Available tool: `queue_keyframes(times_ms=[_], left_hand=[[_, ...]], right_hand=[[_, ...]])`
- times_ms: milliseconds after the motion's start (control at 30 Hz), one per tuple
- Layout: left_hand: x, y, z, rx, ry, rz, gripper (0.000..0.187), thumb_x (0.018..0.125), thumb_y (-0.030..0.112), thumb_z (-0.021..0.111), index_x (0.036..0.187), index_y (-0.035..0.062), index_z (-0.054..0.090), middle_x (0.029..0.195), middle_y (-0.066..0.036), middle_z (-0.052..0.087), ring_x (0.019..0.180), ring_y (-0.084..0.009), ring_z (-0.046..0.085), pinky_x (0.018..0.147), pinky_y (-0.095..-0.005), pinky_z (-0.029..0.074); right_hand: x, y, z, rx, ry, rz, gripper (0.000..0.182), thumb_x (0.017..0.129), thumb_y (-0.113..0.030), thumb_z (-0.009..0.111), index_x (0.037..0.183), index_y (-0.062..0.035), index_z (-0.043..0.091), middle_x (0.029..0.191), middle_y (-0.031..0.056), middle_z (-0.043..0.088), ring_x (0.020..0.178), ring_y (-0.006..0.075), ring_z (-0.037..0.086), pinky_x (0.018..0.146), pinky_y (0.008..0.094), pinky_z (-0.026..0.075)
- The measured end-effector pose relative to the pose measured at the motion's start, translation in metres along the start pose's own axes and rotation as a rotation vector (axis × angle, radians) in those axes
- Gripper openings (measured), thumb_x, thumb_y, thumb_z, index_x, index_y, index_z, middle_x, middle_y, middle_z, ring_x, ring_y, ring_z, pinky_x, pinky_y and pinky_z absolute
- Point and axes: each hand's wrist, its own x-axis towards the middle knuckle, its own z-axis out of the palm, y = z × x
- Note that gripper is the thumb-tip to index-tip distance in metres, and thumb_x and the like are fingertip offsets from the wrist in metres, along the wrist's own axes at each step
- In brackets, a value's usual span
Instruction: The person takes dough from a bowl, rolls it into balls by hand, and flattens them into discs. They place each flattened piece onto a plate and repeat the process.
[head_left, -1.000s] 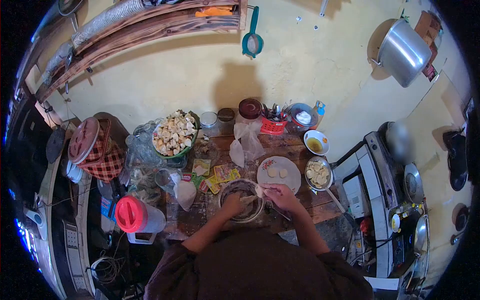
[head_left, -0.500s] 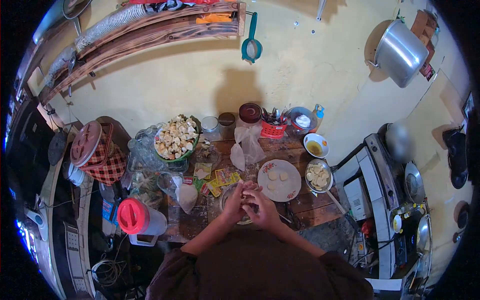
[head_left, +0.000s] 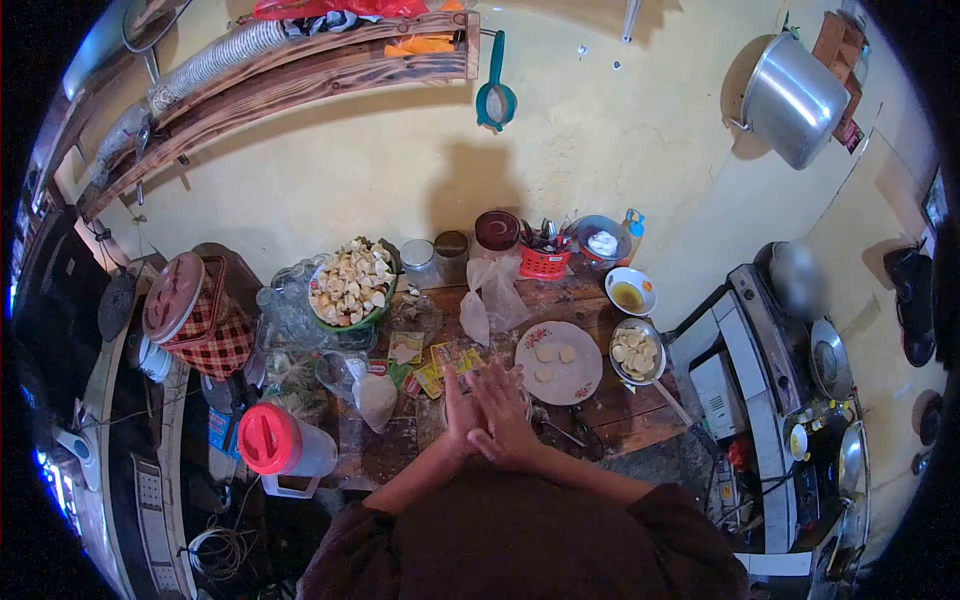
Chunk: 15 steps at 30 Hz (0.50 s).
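My left hand (head_left: 457, 408) and my right hand (head_left: 507, 418) are pressed palm to palm above the wooden table (head_left: 610, 410), fingers pointing away from me. A small piece of dough lies hidden between the palms. The mixing bowl beneath them is almost fully covered by my hands. Just right of my hands is a floral plate (head_left: 585, 378) with three flat dough discs (head_left: 546, 353) on it. Beyond the plate a metal bowl (head_left: 637, 350) holds several pale dough pieces.
A green bowl heaped with cut pieces (head_left: 348, 280), jars, a knotted plastic bag (head_left: 490, 290) and a red utensil basket (head_left: 545, 261) stand at the back. Yellow sachets (head_left: 440, 360) lie left of my hands, near a red-lidded jug (head_left: 270, 440). A stove (head_left: 785, 400) is on the right.
My right hand pulled a piece of dough from the mixing bowl. Both hands then rose and closed together over it, and they are now flat palm to palm.
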Motion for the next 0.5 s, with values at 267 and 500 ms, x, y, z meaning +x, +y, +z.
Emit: queue_keyframes(times_ms=[267,500], left_hand=[[0.019,-0.011,0.056,-0.369,-0.067,0.031,0.072,0.089,0.058,0.027,0.143,0.0107,0.016,0.148,-0.011,0.012,0.134,-0.0317,0.020,0.104,-0.0552,0.018],[0.033,0.006,0.104,0.380,0.536,-0.113,0.090,0.077,0.078,0.015,0.144,0.0178,0.013,0.148,-0.007,0.017,0.136,-0.0251,0.017,0.108,-0.0403,0.017]], right_hand=[[0.026,-0.024,-0.014,0.019,0.091,0.057,0.083,0.084,-0.056,0.037,0.140,0.0020,0.018,0.145,0.0246,0.012,0.135,0.0433,0.004,0.106,0.0552,0.002],[0.034,-0.005,-0.032,-0.054,0.120,0.012,0.082,0.085,-0.056,0.036,0.141,0.0003,0.015,0.146,0.0255,0.010,0.134,0.0448,0.003,0.106,0.0556,0.002]])
